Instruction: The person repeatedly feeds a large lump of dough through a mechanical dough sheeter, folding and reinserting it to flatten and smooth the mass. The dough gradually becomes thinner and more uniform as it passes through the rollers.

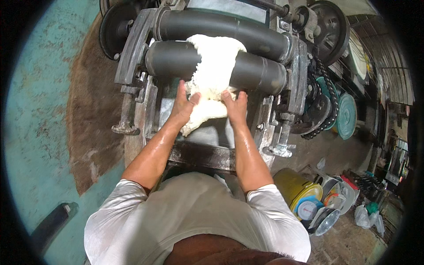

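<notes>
A thick white sheet of dough drapes over the front roller of a roller machine and reaches the rear roller. Its lower part hangs in folds below the front roller, with one flap drooping to the left. My left hand grips the dough's left edge, thumb on the near side. On the right edge, my right hand holds it the same way. Parts of my fingers are hidden behind the dough. Beneath the hanging folds is a pale tray-like surface within the machine frame.
Flywheels and an exposed drive chain flank the rollers. Screw adjusters stick out below the frame on both sides. To the lower right stand a yellow drum, a blue dial scale and plastic bags.
</notes>
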`<action>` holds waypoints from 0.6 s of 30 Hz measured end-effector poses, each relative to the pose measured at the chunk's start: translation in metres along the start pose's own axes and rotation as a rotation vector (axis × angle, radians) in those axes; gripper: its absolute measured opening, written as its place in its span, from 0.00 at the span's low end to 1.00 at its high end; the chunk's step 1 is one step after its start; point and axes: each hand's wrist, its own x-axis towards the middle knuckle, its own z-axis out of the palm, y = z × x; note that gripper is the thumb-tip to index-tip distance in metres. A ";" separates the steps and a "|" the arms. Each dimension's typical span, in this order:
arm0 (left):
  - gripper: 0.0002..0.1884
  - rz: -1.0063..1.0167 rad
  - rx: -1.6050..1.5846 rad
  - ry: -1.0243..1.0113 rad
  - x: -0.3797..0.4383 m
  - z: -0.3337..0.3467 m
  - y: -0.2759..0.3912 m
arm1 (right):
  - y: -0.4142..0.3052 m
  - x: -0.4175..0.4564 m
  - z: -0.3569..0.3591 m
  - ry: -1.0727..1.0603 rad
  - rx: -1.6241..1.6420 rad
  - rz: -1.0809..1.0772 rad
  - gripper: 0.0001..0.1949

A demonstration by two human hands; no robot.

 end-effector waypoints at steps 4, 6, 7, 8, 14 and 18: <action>0.62 -0.006 0.048 -0.299 0.014 -0.002 -0.006 | -0.025 0.020 -0.026 -0.310 -0.176 0.191 0.37; 0.54 -0.090 0.069 -0.431 0.031 0.001 -0.034 | -0.015 0.031 -0.036 -0.390 -0.371 0.235 0.36; 0.49 -0.082 0.022 -0.387 0.028 0.006 -0.030 | -0.006 0.037 -0.039 -0.426 -0.485 0.293 0.34; 0.43 -0.074 -0.025 -0.343 0.021 0.011 -0.026 | 0.005 0.029 -0.046 -0.353 -0.459 0.255 0.33; 0.10 0.153 0.210 -0.144 0.034 0.070 -0.147 | 0.114 0.022 0.040 -0.252 -0.238 0.236 0.23; 0.30 -0.340 0.156 -0.141 0.042 0.045 -0.153 | 0.157 0.020 0.015 -0.096 -0.733 0.149 0.20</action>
